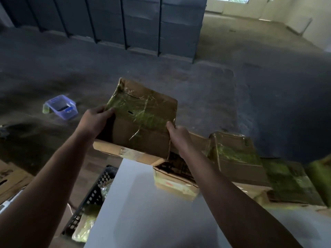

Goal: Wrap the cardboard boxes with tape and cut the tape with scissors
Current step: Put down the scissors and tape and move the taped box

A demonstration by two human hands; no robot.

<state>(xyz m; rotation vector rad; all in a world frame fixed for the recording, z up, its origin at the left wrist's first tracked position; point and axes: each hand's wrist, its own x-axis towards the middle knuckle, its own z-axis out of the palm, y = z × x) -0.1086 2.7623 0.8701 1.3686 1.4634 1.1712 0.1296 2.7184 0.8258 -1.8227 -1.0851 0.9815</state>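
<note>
Brown cardboard box (143,119), glossy with clear tape, is up in both our hands and tilted over the far edge of the white table (143,212). Our left hand (96,119) grips its left corner with fingers curled over the rim, and our right hand (177,135) clamps the near right corner, thumb on top. More tape-wrapped cardboard boxes (232,154) crowd the table's right edge. A small printed carton (175,183) sits near the far edge. A black lattice plastic crate (93,194) stands against the left edge, and a clear blue plastic tub (61,107) lies on the concrete floor (179,77) beyond
</note>
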